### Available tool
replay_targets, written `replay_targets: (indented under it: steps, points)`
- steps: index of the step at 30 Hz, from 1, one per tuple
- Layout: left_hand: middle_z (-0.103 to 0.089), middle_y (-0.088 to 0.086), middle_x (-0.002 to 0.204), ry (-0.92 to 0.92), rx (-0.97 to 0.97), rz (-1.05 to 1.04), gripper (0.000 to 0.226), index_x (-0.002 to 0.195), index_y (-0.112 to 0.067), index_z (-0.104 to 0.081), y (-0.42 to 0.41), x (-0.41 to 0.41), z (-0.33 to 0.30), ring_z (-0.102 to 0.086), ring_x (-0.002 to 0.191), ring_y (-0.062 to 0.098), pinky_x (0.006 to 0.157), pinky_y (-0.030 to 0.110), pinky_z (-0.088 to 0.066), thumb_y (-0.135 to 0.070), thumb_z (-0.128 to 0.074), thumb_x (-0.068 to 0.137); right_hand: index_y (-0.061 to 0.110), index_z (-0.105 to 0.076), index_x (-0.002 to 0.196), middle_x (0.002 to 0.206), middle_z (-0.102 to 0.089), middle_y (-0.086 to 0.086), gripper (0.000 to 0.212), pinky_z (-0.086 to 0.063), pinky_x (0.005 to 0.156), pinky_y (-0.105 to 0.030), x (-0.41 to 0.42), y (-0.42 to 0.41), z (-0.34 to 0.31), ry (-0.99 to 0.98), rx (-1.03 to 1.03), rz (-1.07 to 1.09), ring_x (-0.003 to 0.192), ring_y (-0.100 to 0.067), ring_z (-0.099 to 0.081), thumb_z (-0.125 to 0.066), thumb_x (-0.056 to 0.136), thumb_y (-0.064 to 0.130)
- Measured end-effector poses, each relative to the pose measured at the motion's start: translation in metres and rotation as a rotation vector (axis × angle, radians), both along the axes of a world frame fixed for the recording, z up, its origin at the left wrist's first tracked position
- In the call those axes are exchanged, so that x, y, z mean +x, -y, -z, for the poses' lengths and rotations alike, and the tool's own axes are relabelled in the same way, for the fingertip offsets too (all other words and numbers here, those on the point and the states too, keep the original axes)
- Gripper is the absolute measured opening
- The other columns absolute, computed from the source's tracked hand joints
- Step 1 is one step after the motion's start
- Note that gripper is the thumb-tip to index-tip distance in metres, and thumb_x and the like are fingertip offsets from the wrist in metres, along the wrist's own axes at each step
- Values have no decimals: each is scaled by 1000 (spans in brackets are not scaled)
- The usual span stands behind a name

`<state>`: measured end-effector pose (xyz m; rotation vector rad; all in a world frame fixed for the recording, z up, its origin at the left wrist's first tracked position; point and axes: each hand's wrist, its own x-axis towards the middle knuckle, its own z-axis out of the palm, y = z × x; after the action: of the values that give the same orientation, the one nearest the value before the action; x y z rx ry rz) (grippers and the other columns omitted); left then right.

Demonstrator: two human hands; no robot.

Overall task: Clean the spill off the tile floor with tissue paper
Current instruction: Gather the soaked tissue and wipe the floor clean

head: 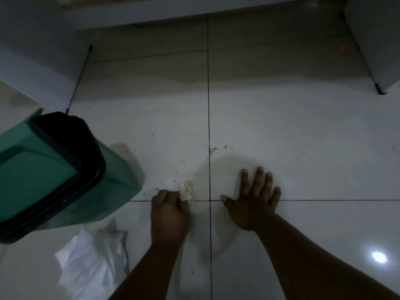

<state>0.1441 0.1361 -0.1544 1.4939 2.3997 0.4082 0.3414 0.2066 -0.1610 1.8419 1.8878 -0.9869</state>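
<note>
Tissue paper (pixel 186 191) is wadded up in our left hand (pixel 170 213), which is curled closed around it and pressing it on the tile floor (pixel 303 137), right at the near edge of the spill (pixel 214 149). What we can see of the mess is a pale smear by the wad plus a scatter of dark specks and little droplets trailing up toward the dark grout line. Our right hand (pixel 252 202) is flat on the floor, fingers spread wide, holding nothing, just across that grout line from the left one. A green bin (pixel 54 176) with a black rim sits tilted off to the left, and some crumpled white plastic or paper (pixel 93 263) lies near it, just beside our left forearm. Lighting is pretty dim, so the smear's outline is hard to make out.
</note>
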Motion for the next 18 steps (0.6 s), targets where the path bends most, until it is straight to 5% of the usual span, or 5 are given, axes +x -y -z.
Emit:
replay_targets:
  steps: [5,11,13,18]
  points:
    - [-65,0,81,-120,33,1,43,81,-21,-73,-3,20,1,-58,81,22,79,34,-49,-62,-61,85,34,53,129,131,66,-7,104,29,106,-58,-1,-1,4,22,17,10,125,-33,56,-18,75,90]
    - [-65,15,96,-68,-15,-134,21,107,-11,-72,-27,-17,2,-59,91,32,80,41,-53,-18,-59,93,35,53,128,132,66,-6,104,30,105,-58,1,-1,5,-3,24,2,127,-33,55,-18,75,90]
    - [-65,19,101,2,33,-186,32,118,-12,-69,-33,-24,-2,-60,94,37,81,44,-54,-4,-61,89,34,52,130,132,65,-7,104,28,107,-59,0,0,4,2,19,2,130,-35,52,-19,76,89]
    - [-64,8,115,52,81,103,33,121,-9,-69,-9,-7,-2,-56,106,25,92,38,-52,-9,-65,88,32,48,134,133,64,-9,105,23,111,-61,0,0,1,-7,6,5,129,-36,52,-20,78,88]
